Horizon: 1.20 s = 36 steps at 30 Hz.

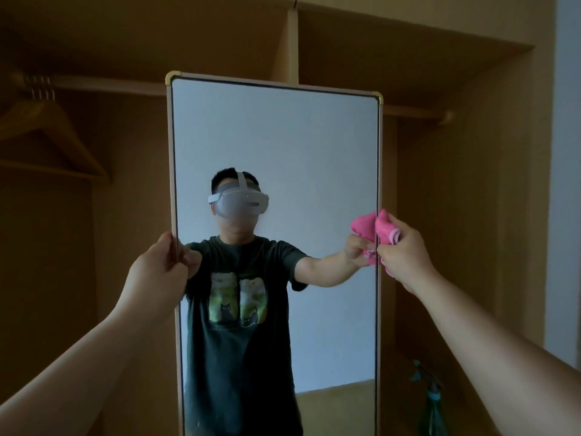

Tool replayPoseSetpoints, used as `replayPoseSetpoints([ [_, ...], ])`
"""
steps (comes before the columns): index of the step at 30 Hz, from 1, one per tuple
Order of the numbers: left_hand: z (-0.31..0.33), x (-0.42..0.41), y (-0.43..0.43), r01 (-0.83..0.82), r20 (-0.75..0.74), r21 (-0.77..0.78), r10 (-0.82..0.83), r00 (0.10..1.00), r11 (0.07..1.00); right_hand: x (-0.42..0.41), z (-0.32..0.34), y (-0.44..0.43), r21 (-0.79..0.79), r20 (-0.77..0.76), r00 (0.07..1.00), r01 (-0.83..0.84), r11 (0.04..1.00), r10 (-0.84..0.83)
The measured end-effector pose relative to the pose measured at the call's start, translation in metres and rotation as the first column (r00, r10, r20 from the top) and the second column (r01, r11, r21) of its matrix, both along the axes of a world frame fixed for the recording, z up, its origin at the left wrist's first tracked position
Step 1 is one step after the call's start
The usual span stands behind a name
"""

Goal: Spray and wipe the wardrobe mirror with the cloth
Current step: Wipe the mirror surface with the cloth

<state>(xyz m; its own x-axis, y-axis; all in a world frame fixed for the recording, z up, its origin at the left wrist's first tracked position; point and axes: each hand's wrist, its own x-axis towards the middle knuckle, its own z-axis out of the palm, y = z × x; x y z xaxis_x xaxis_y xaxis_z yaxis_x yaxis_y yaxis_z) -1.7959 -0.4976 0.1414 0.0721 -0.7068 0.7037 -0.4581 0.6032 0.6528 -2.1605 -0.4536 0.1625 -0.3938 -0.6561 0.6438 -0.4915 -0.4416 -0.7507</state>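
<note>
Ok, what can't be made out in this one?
Head view, the only one:
Mirror: bottom cut off by the lower edge.
Spray bottle: dark, base cut off, fill level unreadable.
Left hand: fingertips hidden round the mirror's edge.
Cloth: partly hidden by the right hand.

L hand (157, 265) gripping mirror (276, 136) at its left edge, fingers curling round frame, arm extending fwd. R hand (405, 250) clutching cloth (385, 228) at mirror's right edge, arm outstretched.

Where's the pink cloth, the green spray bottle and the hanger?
pink cloth (385, 229): head view, on its bunched top part.
green spray bottle (433, 416): head view, on its body.
hanger (75, 138): head view, on its sloping wooden arm.
</note>
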Motion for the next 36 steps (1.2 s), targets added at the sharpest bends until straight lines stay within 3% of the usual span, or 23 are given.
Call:
replayPoseSetpoints([
  [13,-0.037,0.006,-0.005,0.102,-0.008,0.043,-0.102,0.995,0.994,0.017,-0.032,0.006,-0.014,0.002,0.993,0.117,0.993,-0.117],
  [24,-0.073,0.007,-0.007,0.054,0.015,0.067,-0.055,0.998,0.996,0.012,-0.075,0.005,0.136,0.026,0.993,0.110,0.985,-0.115],
  [36,-0.122,0.013,-0.004,0.148,-0.047,0.244,-0.141,0.989,0.958,-0.001,-0.123,-0.001,0.260,0.029,0.995,0.085,0.962,-0.096],
])
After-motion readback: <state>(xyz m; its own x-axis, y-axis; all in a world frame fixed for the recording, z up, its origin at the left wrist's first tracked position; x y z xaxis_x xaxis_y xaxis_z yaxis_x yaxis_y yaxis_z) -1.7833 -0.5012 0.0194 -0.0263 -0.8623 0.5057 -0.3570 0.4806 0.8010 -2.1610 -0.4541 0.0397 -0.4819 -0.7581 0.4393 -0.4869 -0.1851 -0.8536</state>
